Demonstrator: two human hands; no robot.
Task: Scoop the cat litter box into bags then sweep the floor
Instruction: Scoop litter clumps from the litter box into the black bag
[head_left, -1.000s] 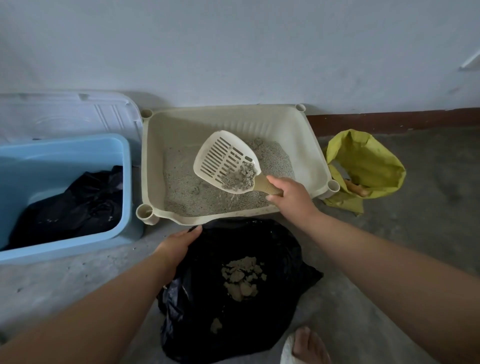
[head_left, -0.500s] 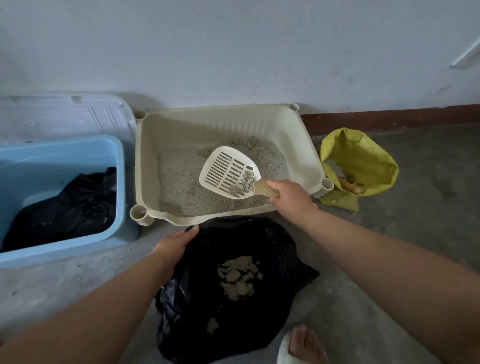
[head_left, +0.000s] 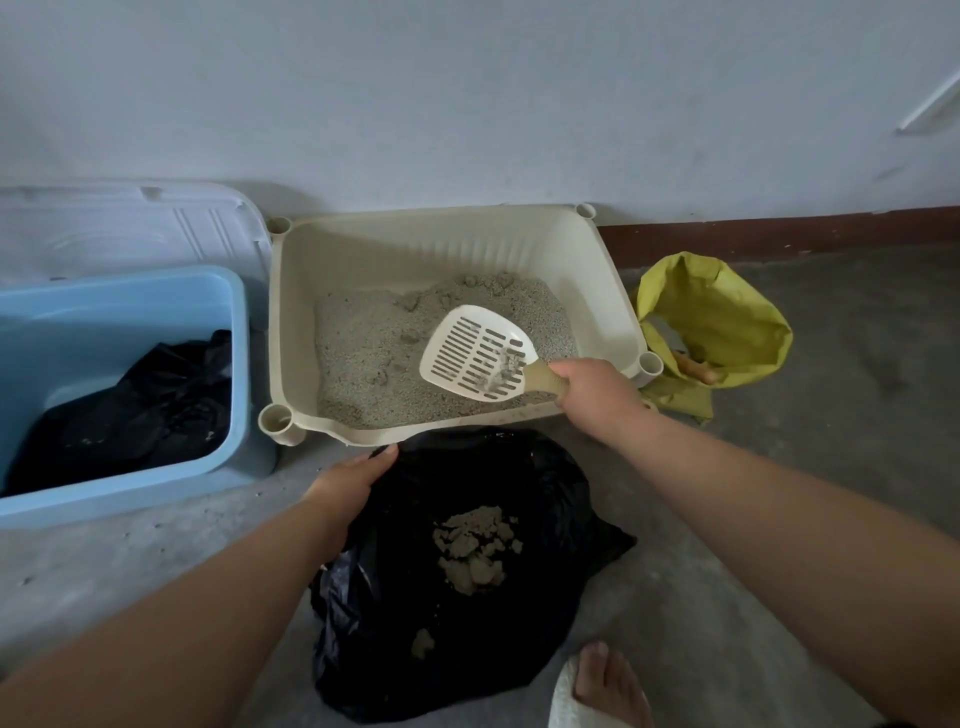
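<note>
A cream litter box stands against the wall, with grey litter covering its floor. My right hand grips the tan handle of a white slotted scoop, held low over the litter at the box's right front, with a few grey bits near the handle. In front of the box lies an open black bag holding clumps of litter. My left hand holds the bag's left rim.
A blue tub with a black bag inside sits at the left, a pale lid behind it. A yellow bag stands right of the box. A bare foot is at the bottom edge. Concrete floor all around.
My right hand has lowered the scoop toward the litter and to the right; most of the clumps seen on it a second ago have dropped off. The left hand stays on the bag.
</note>
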